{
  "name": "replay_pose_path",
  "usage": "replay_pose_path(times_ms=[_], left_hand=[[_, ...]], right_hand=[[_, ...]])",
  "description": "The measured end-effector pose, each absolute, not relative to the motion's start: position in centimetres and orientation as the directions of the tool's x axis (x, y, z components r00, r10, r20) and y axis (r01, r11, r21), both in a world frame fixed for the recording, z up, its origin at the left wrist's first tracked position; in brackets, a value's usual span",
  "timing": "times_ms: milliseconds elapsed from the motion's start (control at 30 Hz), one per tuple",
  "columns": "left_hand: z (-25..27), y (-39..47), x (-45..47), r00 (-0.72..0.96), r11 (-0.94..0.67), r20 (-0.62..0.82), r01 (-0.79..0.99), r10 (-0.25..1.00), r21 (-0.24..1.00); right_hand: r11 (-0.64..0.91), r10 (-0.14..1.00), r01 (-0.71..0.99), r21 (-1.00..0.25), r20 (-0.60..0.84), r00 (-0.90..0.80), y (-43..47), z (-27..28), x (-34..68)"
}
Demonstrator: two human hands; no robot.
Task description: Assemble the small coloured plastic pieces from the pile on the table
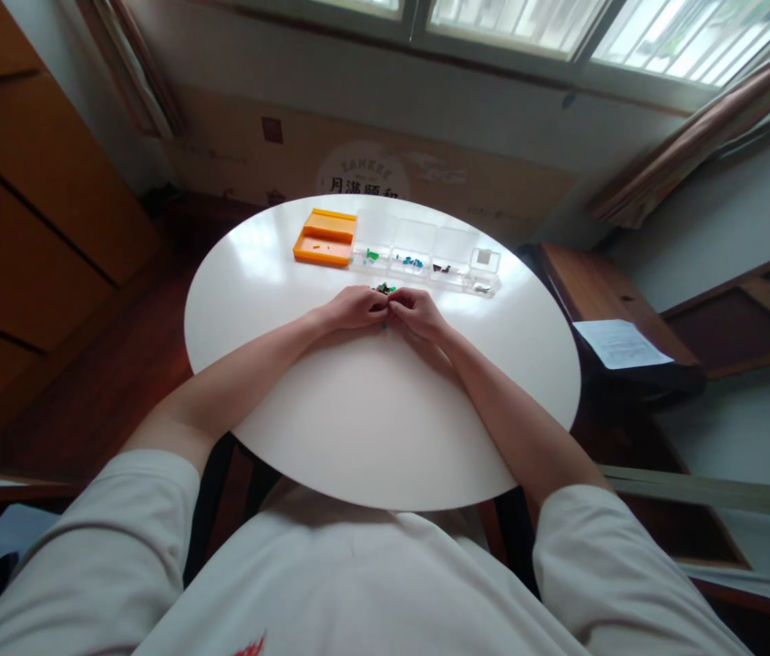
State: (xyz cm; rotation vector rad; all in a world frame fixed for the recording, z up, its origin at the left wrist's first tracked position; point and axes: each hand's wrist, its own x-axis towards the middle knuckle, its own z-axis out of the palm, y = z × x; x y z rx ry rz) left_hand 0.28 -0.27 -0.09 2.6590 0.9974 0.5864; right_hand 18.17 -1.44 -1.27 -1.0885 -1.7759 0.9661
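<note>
My left hand (pixel 356 307) and my right hand (pixel 418 312) meet over the far middle of the white round table (pixel 371 428). Both are closed, fingertips pinched together around a small cluster of green and dark toy building bricks (pixel 385 288). The fingers cover part of this cluster, so its full shape is hidden. A tiny bluish piece (pixel 385 325) lies on the table just below the fingertips. Beyond the hands stands a clear compartment box (pixel 426 276) with its lids up, holding small green pieces (pixel 372 255), blue pieces (pixel 413 261) and dark pieces (pixel 440 268).
An orange tray (pixel 324 258) with a few tiny pieces sits left of the clear box. Paper (pixel 622 343) lies on a wooden cabinet (pixel 582 273) to the right. A wall and windows (pixel 521 23) are behind the table, and wooden doors (pixel 22 219) stand on the left.
</note>
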Motion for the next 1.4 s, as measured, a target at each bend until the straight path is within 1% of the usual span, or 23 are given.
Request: replay_pose_path(times_ms=[300,633,1400], left_hand=[[-0.06,-0.3,0.22,0.69,-0.741,0.284,0.567,0.666,0.361],[-0.02,-0.46,0.23,0.685,-0.738,0.29,0.563,0.668,0.372],[0.0,-0.41,0.23,0.687,-0.738,0.29,0.55,0.666,0.391]], right_hand=[[0.334,0.922,0.314,-0.889,0.239,-0.303,-1.81,-0.69,18.17],[0.305,0.935,0.316,-0.899,0.219,-0.279,-2.01,-0.43,18.06],[0.345,0.921,0.328,-0.879,0.25,-0.298,-1.77,-0.73,18.25]])
